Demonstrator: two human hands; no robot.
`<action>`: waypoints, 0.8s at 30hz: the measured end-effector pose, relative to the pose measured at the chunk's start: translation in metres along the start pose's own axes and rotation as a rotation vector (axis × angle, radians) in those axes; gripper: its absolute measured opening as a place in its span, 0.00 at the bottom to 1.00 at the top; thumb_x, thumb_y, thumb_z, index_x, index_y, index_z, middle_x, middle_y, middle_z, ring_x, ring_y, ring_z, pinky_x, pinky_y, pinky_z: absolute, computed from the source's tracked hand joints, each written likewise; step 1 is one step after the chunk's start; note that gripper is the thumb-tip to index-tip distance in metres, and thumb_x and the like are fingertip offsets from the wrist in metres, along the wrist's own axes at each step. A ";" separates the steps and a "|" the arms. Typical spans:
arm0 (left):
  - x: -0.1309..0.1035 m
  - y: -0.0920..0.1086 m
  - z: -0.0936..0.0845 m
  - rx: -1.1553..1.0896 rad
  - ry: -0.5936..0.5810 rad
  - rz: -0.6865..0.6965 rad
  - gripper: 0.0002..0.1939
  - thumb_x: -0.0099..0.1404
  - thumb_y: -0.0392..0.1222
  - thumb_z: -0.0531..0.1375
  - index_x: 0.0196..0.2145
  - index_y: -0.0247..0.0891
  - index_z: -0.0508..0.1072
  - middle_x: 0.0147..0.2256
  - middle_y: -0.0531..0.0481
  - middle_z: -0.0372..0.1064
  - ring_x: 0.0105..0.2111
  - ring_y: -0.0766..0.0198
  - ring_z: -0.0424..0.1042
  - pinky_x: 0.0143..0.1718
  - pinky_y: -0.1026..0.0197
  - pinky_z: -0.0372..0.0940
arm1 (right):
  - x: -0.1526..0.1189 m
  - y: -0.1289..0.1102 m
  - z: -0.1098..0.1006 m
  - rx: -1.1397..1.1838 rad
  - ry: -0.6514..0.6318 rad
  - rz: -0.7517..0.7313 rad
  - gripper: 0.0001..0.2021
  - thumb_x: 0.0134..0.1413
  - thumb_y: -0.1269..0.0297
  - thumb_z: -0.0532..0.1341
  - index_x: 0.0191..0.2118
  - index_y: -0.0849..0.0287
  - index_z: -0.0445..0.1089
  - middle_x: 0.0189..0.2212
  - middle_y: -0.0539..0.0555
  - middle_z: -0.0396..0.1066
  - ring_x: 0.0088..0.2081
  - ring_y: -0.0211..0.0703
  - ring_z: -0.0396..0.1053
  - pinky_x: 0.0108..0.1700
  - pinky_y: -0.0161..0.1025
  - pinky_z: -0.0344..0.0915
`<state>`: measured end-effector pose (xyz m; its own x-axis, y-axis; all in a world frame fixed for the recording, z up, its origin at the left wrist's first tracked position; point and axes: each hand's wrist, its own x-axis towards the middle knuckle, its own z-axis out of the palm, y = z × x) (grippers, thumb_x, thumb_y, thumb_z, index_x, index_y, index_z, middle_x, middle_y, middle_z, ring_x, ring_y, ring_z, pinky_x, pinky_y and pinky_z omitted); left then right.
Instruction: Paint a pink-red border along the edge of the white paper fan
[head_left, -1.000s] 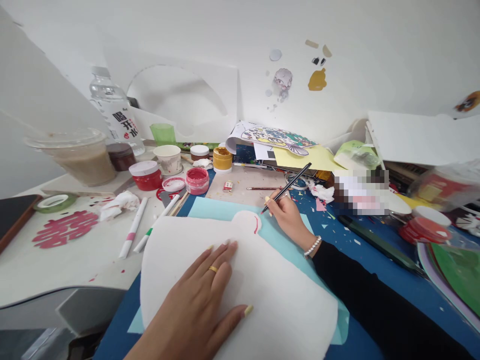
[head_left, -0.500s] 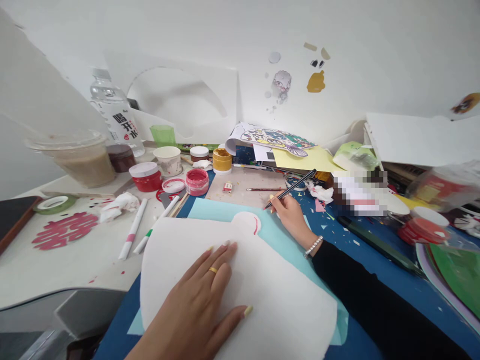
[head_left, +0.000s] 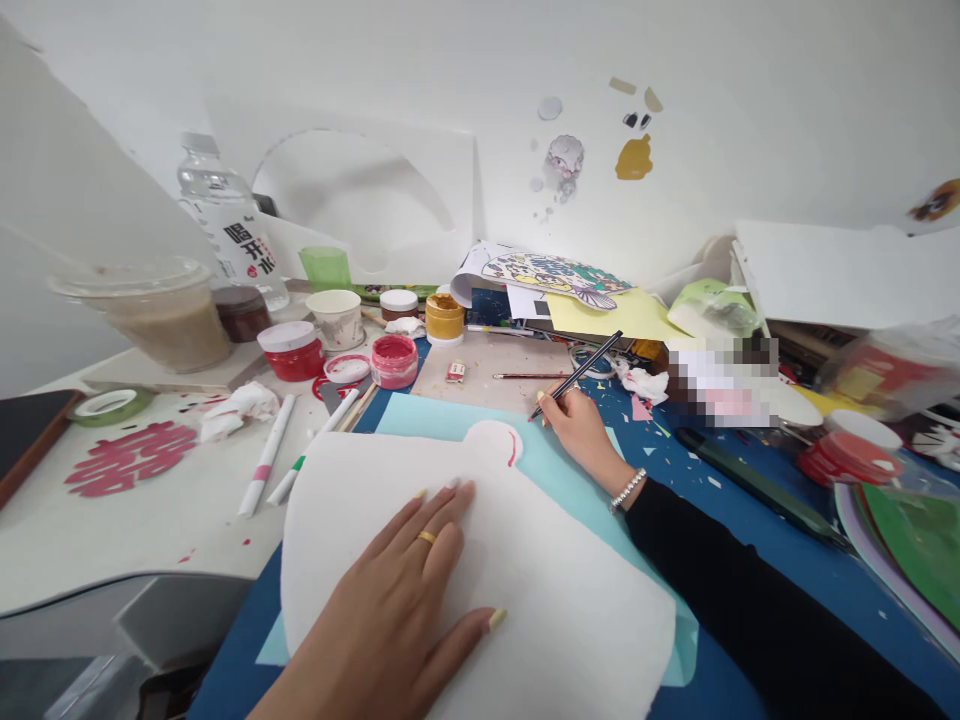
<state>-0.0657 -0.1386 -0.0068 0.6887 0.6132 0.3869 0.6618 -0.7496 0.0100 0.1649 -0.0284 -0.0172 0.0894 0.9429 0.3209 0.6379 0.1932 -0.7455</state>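
My left hand (head_left: 409, 590) lies flat with its fingers spread on a large white paper cutout (head_left: 570, 600). A short red curved line (head_left: 513, 449) marks the rounded bump at the cutout's top. Light blue paper (head_left: 420, 415) lies beneath the cutout. My right hand (head_left: 576, 428) is closed around a thin black brush (head_left: 589, 365). The brush's red tip points down over the upper edge of the blue paper, up and to the right of the red line; whether it touches the paper I cannot tell.
Beyond the blue paper are an open pink paint jar (head_left: 394, 362), a yellow jar (head_left: 445, 320) and a pencil (head_left: 531, 377). White markers (head_left: 266, 456) lie left. A green cutter (head_left: 757, 487) lies right of my right arm. A drink cup (head_left: 161, 320) and a bottle (head_left: 229, 225) stand back left.
The upper end of the brush in my right hand has tipped slightly lower and to the left. My left hand, the white cutout and the red line look unchanged.
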 end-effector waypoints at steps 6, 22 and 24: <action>-0.001 -0.001 0.001 0.012 -0.013 0.007 0.27 0.60 0.54 0.51 0.51 0.34 0.56 0.55 0.44 0.54 0.55 0.57 0.53 0.53 0.53 0.56 | -0.002 -0.004 -0.007 -0.154 -0.075 -0.057 0.11 0.51 0.63 0.51 0.21 0.58 0.58 0.19 0.51 0.65 0.22 0.39 0.61 0.27 0.36 0.54; 0.003 0.001 -0.002 0.122 0.035 0.033 0.28 0.59 0.56 0.51 0.51 0.34 0.56 0.53 0.43 0.59 0.52 0.57 0.59 0.49 0.55 0.61 | -0.005 -0.010 -0.023 -0.102 -0.248 -0.165 0.07 0.51 0.70 0.51 0.29 0.61 0.65 0.29 0.53 0.69 0.30 0.38 0.66 0.34 0.35 0.58; 0.003 0.001 -0.002 0.121 0.037 0.033 0.29 0.59 0.55 0.51 0.52 0.33 0.55 0.53 0.43 0.58 0.52 0.57 0.59 0.49 0.55 0.62 | -0.006 -0.010 -0.025 -0.080 -0.252 -0.176 0.07 0.51 0.71 0.51 0.29 0.61 0.66 0.29 0.53 0.69 0.30 0.38 0.65 0.34 0.35 0.59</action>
<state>-0.0640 -0.1379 -0.0043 0.7010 0.5771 0.4190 0.6712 -0.7325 -0.1142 0.1775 -0.0426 0.0030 -0.2134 0.9362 0.2791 0.6856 0.3471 -0.6399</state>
